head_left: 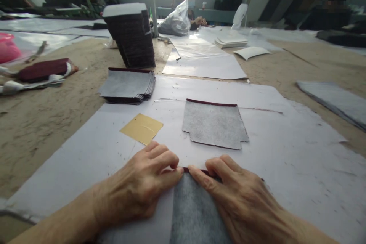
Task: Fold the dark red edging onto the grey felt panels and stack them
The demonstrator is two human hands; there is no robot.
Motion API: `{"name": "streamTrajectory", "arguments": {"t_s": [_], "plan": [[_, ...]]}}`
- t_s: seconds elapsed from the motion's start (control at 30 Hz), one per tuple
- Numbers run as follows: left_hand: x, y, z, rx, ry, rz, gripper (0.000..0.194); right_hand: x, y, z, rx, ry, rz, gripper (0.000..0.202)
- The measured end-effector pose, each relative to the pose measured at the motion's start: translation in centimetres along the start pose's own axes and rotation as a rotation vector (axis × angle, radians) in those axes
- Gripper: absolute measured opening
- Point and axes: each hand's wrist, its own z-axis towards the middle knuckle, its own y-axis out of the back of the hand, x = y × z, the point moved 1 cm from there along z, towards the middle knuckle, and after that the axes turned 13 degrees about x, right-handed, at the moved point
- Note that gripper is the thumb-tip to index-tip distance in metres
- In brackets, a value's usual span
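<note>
Two hands, equally near: left hand [143, 177] at left end of cloth's [194, 209] crosswise red edge [186, 170], right hand [237, 190] over its right; fingertips [192, 169] pressing, cannot tell if pinching.

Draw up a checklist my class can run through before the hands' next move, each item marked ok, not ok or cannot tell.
1. Left hand at the dark red strip: ok, thumb tip there.
2. Right hand on the strip: ok, touching.
3. Strip fully visible: not ok, partly covered by the right hand.
4. Near edge of the grey panel straight: cannot tell, out of frame.
5. Yellow sheet apart from this panel: ok.
</note>
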Motion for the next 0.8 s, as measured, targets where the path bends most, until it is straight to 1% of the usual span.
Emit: {"name": "streamTrajectory", "arguments": {"t_s": [0.13,0.23,0.3,0.37,0.47,0.63,0.8], "plan": [[-2.0,-1.1,-1.4,-0.13,0.054,0.045,0.026,0.0,0.2,0.5,0.019,0.014,-0.009,0.049],[-2.8,-1.9,-2.1,-0.178,0.14,0.08,0.029,-0.2,0.2,0.9,0.038,0.016,-0.012,0.053],[-2.9,-1.8,-2.1,-0.154,0.177,0.084,0.028,-0.3,0.2,1.0,0.091,0.002,0.004,0.057],[-3.0,-1.3,-1.9,-0.089,0.182,0.082,0.026,-0.5,0.3,1.1,0.144,-0.015,0.034,0.06],[-3.2,-0.7,-1.5,-0.017,0.184,0.089,0.025,-0.8,0.4,1.0,0.178,-0.014,0.061,0.062],[-3.5,-0.7,-1.5,-0.028,0.188,0.103,0.024,-1.0,0.2,0.8,0.162,0.031,0.025,0.057],[-3.5,-0.7,-1.7,-0.019,0.192,0.112,0.024,-0.5,0.3,1.2,0.136,0.06,-0.094,0.052]]}}
